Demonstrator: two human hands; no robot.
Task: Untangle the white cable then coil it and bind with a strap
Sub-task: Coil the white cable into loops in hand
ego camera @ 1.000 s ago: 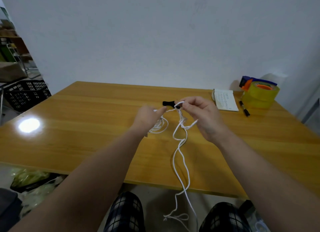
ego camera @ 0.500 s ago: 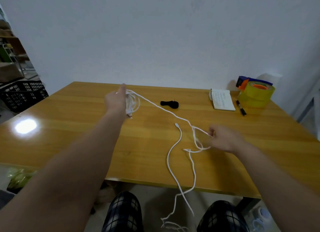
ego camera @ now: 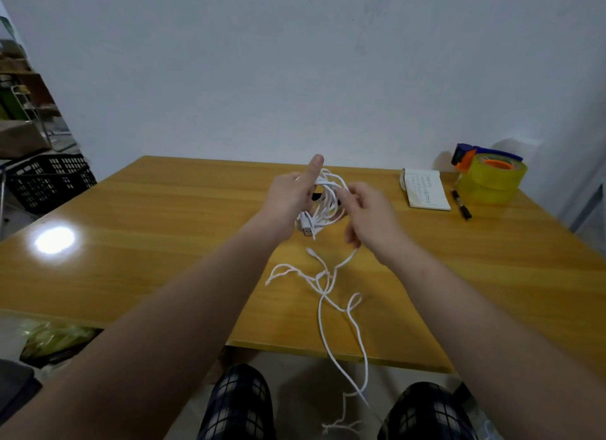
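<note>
My left hand holds several loops of the white cable above the wooden table, thumb pointing up, with a USB plug hanging below the loops. My right hand is right beside the coil and pinches the strand that runs down from it. The loose rest of the cable lies tangled on the table, drops over the front edge and hangs between my knees. The black strap is mostly hidden behind the coil and my left hand.
A small notebook, a black marker and a yellow tape roll in a dispenser sit at the far right. A black crate stands on the floor to the left. Bags lie below the table's left front edge.
My hands were spread apart with the cable stretched between them; now they have come together and a new loop lies on the coil in my left hand.
</note>
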